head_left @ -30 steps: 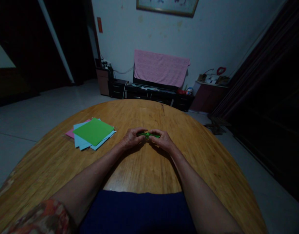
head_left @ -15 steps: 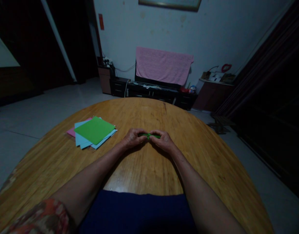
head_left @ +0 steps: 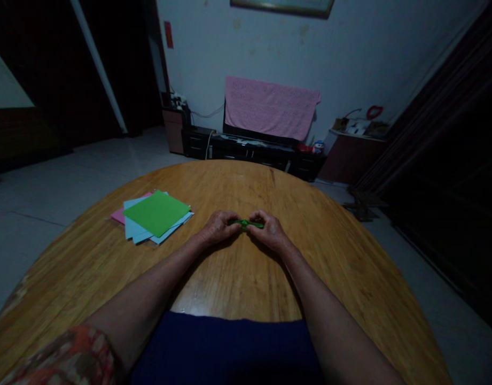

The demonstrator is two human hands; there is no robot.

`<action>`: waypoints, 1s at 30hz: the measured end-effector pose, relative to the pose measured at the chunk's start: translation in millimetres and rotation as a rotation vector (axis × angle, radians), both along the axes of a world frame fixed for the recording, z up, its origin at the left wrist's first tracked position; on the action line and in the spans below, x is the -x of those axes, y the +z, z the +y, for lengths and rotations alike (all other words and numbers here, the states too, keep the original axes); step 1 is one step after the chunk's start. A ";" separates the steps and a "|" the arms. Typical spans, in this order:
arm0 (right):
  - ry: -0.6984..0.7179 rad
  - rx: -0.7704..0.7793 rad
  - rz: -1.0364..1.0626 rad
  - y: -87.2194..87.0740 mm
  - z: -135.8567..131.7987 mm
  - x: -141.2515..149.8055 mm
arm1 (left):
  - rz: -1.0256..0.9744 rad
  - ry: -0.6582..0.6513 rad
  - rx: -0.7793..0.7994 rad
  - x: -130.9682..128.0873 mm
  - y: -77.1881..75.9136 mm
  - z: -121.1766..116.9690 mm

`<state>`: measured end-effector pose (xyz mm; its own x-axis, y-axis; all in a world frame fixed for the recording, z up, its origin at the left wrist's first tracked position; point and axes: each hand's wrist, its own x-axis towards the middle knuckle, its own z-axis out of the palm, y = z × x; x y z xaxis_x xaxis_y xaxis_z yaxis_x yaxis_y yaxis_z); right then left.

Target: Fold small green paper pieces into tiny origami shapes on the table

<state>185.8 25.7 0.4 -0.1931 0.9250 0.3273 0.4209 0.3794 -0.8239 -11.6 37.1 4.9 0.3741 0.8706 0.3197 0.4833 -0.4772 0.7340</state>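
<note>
Between my two hands is a small piece of folded green paper (head_left: 244, 223), narrow and crumpled-looking at its middle. My left hand (head_left: 220, 226) is closed on its left end, thumb towards me and fingers behind. On the other side, my right hand (head_left: 268, 230) pinches the right part between thumb and fingers. Both hands are low over the round wooden table (head_left: 237, 278). The exact folds are too small and dark to make out. To the left of my left hand lies a stack of paper sheets, with a green sheet (head_left: 157, 213) on top.
Under the green sheet, light blue sheets (head_left: 134, 233) and a pink sheet (head_left: 118, 216) stick out. Beyond the table's far edge stands a low black cabinet (head_left: 229, 152); a pink towel (head_left: 272, 109) covers a screen on it. A dark curtain (head_left: 438, 96) hangs at right.
My right fingers have lifted and shifted slightly on the green paper, and more of its right end shows. My left hand has stayed nearly still. The view has moved very slightly.
</note>
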 end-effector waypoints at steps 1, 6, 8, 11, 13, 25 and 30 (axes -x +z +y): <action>0.004 -0.039 -0.029 0.9 -0.1 -0.7 | -0.001 0.002 -0.004 0.0 0.1 0.2; 0.057 -0.231 -0.157 2.1 0.1 -1.2 | -0.002 0.016 -0.030 -0.3 -1.5 1.3; 0.075 -0.269 -0.170 1.3 0.8 -0.5 | 0.008 0.005 -0.039 -0.1 -3.5 2.3; 0.103 -0.290 -0.172 -0.4 1.8 0.3 | 0.038 -0.014 -0.056 0.6 -6.4 4.0; 0.108 -0.289 -0.184 -1.4 2.1 0.5 | 0.068 -0.017 -0.072 0.8 -7.7 4.7; 0.114 -0.322 -0.228 -8.7 4.4 -0.1 | 0.217 -0.057 -0.149 3.5 -4.6 3.5; 0.129 -0.323 -0.246 -8.9 4.1 -0.5 | 0.336 -0.085 -0.173 4.3 -2.7 4.5</action>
